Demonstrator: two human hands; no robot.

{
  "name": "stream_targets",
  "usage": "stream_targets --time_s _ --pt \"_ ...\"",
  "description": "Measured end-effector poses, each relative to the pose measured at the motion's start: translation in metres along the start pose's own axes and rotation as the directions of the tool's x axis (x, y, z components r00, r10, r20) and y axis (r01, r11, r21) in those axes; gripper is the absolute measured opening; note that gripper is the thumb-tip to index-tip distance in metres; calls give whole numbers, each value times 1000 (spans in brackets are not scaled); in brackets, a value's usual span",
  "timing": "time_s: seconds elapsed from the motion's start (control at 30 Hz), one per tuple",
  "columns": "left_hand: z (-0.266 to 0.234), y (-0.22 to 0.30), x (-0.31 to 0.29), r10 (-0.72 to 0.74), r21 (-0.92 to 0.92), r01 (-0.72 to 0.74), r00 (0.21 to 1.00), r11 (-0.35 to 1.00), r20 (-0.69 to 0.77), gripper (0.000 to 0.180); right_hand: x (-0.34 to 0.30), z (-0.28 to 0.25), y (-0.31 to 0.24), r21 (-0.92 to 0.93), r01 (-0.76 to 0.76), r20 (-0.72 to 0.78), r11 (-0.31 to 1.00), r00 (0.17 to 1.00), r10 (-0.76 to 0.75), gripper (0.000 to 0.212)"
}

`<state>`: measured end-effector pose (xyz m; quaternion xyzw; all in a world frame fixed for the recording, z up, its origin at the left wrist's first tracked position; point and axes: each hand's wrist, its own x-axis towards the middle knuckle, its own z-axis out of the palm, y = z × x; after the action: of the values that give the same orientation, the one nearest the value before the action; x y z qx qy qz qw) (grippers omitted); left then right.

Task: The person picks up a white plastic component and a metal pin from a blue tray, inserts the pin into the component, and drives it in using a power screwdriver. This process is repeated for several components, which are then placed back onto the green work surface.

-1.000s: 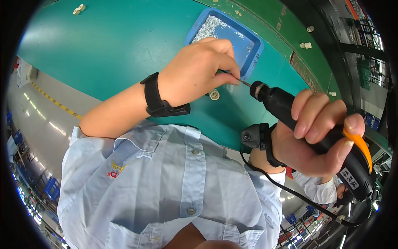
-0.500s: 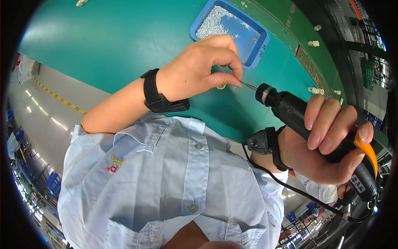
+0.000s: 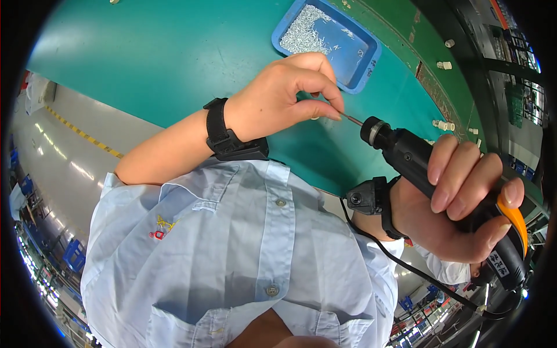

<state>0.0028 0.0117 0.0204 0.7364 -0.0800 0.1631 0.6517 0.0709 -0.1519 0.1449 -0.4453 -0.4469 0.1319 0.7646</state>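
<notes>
Since the earlier frame both hands have drifted right and the blue tray [image 3: 348, 55] has slid toward the far edge; left hand [image 3: 284, 95] pinches the thin bit [image 3: 351, 119] at the screwdriver's tip, above the green table [image 3: 145, 58]; right hand [image 3: 458, 203] wraps its grip closed around the black electric screwdriver [image 3: 415, 159], near right; silvery screws [image 3: 301, 32] fill the tray.

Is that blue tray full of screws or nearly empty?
Partly filled: the blue tray holds a pile of small silvery screws at one end, with bare blue bottom elsewhere.
</notes>
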Motion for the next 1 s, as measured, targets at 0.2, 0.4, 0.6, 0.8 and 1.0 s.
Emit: stream_targets --time_s 0.2,0.4,0.6,0.8,1.0 --pt "0 2 -4 23 111 -20 999 994 -28 12 0 2 3 0 -10 -12 1000 1000 10 29" --pt "-6 4 -7 59 295 -79 995 952 76 22 -3 6 18 -89 8 -25 996 1000 -10 31" --pt "0 -17 -15 -273 213 233 944 949 186 25 -17 -2 36 -128 -5 -55 992 998 -2 28" --pt "5 -24 -17 -306 121 288 937 950 169 22 -18 6 50 -206 -26 -109 978 994 4 24" --pt "6 -25 -17 -334 97 322 927 942 168 22 -18 9 55 -241 -116 -188 963 980 71 34"
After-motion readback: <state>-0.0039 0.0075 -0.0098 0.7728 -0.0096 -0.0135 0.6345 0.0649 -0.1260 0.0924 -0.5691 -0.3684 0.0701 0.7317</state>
